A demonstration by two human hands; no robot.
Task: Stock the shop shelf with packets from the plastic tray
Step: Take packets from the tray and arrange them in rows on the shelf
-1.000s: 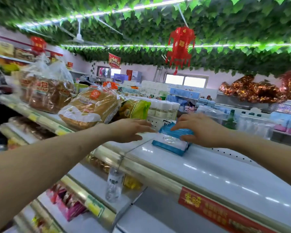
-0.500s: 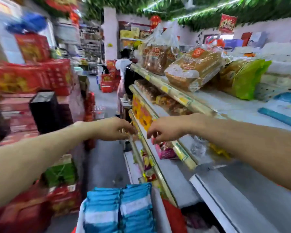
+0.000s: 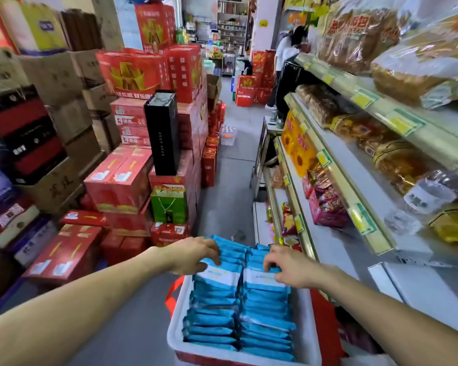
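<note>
A white plastic tray (image 3: 175, 322) low in front of me holds two rows of blue-and-white packets (image 3: 214, 310) standing on edge. My left hand (image 3: 189, 256) rests on the far end of the left row, its fingers curled over the packet tops. On the far end of the right row (image 3: 266, 310), my right hand (image 3: 288, 268) pinches packet tops with bent fingers. No packet is lifted out of the tray. The shop shelf (image 3: 354, 186) with bread and snacks runs along my right.
Stacked red gift boxes (image 3: 122, 178) and cardboard cartons (image 3: 64, 83) fill the left side. A narrow grey aisle (image 3: 230, 180) runs ahead between them and the shelves. A person (image 3: 286, 59) stands at the far end of the shelf. A red stand under the tray shows at its sides.
My view swung from the top shelf, where a blue packet lay under my right hand, down to the tray. Both hands came down from the shelf onto the packets in the tray.
</note>
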